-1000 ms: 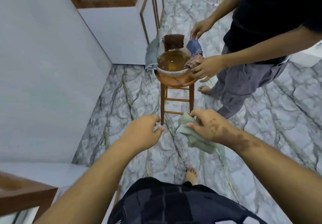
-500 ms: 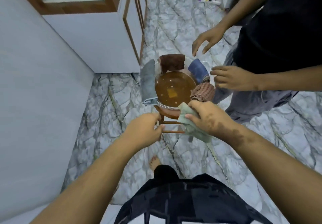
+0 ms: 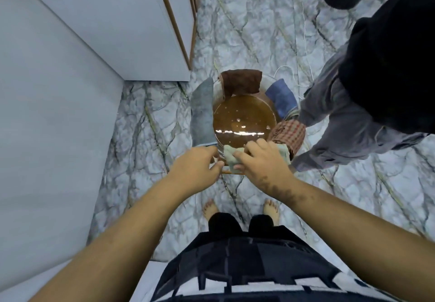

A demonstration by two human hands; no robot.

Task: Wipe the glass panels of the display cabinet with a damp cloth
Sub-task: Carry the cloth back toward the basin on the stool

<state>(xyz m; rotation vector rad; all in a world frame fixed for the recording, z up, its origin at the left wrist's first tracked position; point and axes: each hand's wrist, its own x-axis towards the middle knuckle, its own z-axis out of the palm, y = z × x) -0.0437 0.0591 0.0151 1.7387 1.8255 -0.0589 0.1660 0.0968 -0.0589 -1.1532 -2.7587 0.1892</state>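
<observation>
Stage: early, cloth prep | right hand (image 3: 263,163) grips pale cloth (image 3: 231,158) at bowl (image 3: 244,116) rim | left hand (image 3: 197,167) loosely curled, holding nothing | cabinet (image 3: 174,26) glass unwiped, all wiping left

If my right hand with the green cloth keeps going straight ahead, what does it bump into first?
Most likely the bowl of brownish water. The right hand grips the green cloth right at the bowl's near rim, fingers pointing across it. Depth is hard to judge from above.
</observation>
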